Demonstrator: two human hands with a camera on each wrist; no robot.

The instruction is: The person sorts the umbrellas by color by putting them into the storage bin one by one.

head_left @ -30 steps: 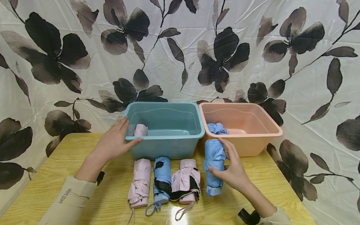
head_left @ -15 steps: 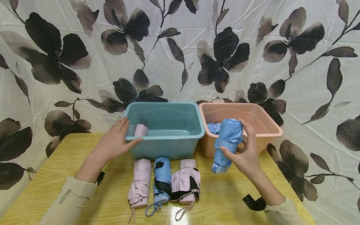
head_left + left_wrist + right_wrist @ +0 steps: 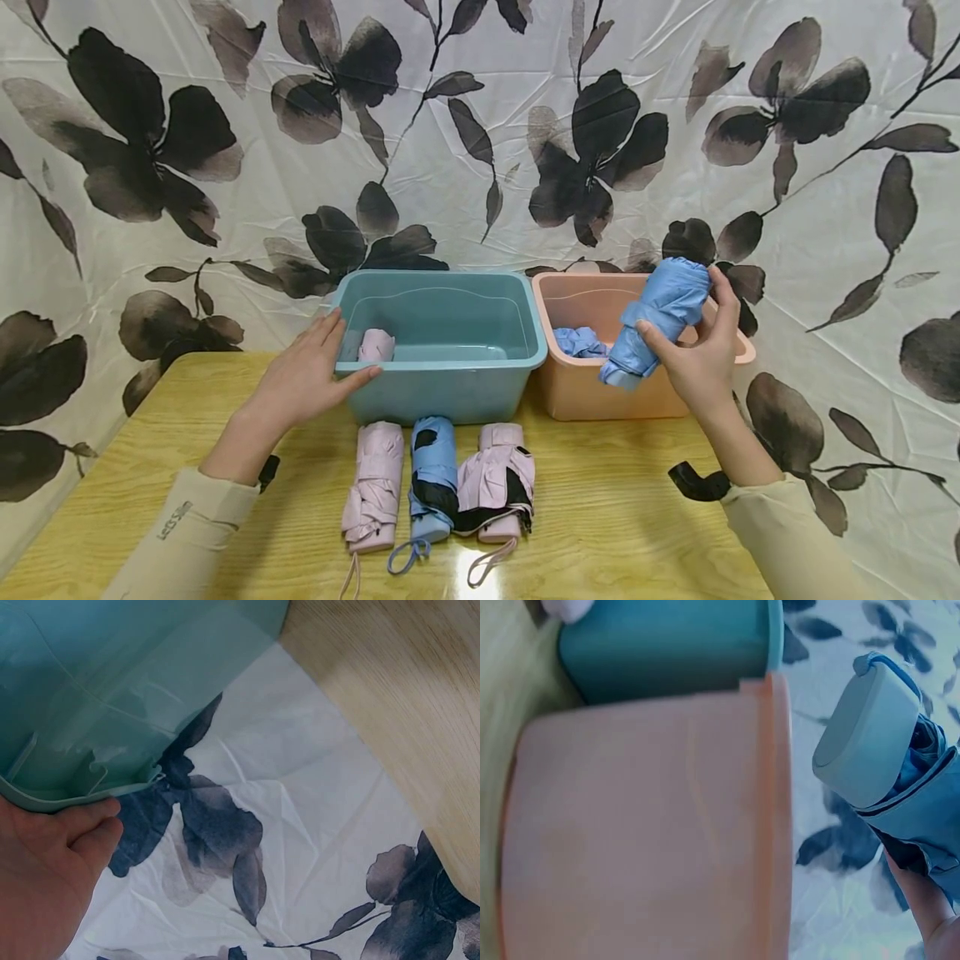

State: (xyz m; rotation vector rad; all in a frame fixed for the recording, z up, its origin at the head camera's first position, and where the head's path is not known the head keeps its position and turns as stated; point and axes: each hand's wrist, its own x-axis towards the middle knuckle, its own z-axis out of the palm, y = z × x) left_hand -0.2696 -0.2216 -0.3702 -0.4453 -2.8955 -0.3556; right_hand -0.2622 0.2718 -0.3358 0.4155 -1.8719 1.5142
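Observation:
My right hand (image 3: pixel 705 358) grips a folded blue umbrella (image 3: pixel 663 312), thumb on the near side and fingers round the far side. It hangs tilted over the peach bin (image 3: pixel 600 396), top end up and to the right. The right wrist view shows its pale blue handle end (image 3: pixel 866 739) with a cord, above the bin's rim. Inside that bin lies another blue folded umbrella (image 3: pixel 579 342), partly hidden. My left hand (image 3: pixel 303 383) rests on the left corner of the teal bin (image 3: pixel 442 392), fingers extended along its rim. A rolled pink umbrella (image 3: pixel 376 346) lies in the teal bin.
In front of the teal bin lie a pink umbrella (image 3: pixel 373 487), a blue umbrella (image 3: pixel 432 454) and a looser pink one (image 3: pixel 491 479) with black lining, straps towards me. Both bins stand side by side on the wooden table (image 3: pixel 600 525), against a floral cloth (image 3: pixel 480 192).
My right hand has lifted the blue umbrella from in front of the bins, up and to the right over the peach bin, tilting it. The left hand has stayed on the teal bin.

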